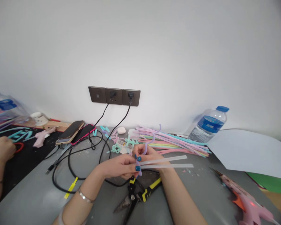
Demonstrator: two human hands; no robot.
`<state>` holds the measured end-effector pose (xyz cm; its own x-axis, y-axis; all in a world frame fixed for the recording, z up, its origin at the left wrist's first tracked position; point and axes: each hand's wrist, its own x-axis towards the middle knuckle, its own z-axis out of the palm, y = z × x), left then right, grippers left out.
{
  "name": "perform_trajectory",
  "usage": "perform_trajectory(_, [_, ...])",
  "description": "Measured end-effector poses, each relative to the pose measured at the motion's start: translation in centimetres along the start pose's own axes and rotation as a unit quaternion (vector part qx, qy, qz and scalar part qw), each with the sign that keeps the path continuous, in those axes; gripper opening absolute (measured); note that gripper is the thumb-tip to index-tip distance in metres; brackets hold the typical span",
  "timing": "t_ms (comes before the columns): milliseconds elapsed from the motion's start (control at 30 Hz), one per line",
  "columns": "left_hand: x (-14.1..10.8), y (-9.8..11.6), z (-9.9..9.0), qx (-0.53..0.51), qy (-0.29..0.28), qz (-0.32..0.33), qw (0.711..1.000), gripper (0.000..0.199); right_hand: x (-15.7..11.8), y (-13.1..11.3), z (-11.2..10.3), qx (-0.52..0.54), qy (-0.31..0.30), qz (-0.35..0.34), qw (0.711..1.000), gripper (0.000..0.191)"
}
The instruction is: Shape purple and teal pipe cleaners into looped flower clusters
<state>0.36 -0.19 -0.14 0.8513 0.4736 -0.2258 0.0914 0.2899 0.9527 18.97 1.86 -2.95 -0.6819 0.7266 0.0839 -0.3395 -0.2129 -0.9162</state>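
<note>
So, in the head view both hands are closed in a pinch over the grey tabletop (96,206). The left hand (114,166) has its thumb clamped on a purple fuzzy stem (150,140), low down where it's bent. The right hand (148,152) is pinching the same stem just above that, and the loose end wiggles up past the knuckles. Two whitish strips (175,165) stick out to the right from between the fingertips, crossing over the right wrist; can't really tell which fingers grip them.

Right below the hands there's a pair of black-and-yellow pliers (132,197), jaws apart. Behind the hands, a pile of pastel stems (173,142) lies near the wall, with little mint twisted shapes (117,148) and a small white case (121,130) left of it. Black cables (69,165) loop across the left side, one with a yellow tag (71,187), and two phones (71,131) sit beside them. Over on the right: a water bottle (209,125), white paper (250,153), and a pink glue gun (250,207) with a red light on. Far left, another person's hand (2,150) is near red-handled scissors (19,147).
</note>
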Motion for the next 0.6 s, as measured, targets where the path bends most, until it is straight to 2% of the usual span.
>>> perform_trajectory(167, [0.1, 0.0, 0.0, 0.006, 0.011, 0.011, 1.0, 0.045, 0.1, 0.0, 0.2, 0.004, 0.018, 0.003, 1.0, 0.035])
perform_trajectory(300, [-0.1, 0.4, -0.2, 0.034, 0.049, 0.044, 0.997, 0.045, 0.5, 0.0, 0.3, 0.013, 0.092, -0.037, 0.995, 0.035])
perform_trajectory(433, [-0.6, 0.6, -1.0, 0.047, 0.119, 0.09, 0.988, 0.044, 1.0, 0.4, 0.3, 0.014, 0.181, -0.103, 0.978, 0.033])
perform_trajectory(600, [-0.5, 0.4, -1.8, 0.043, 0.243, 0.155, 0.957, 0.042, 1.7, 0.8, 0.9, 0.018, 0.202, -0.131, 0.97, 0.029])
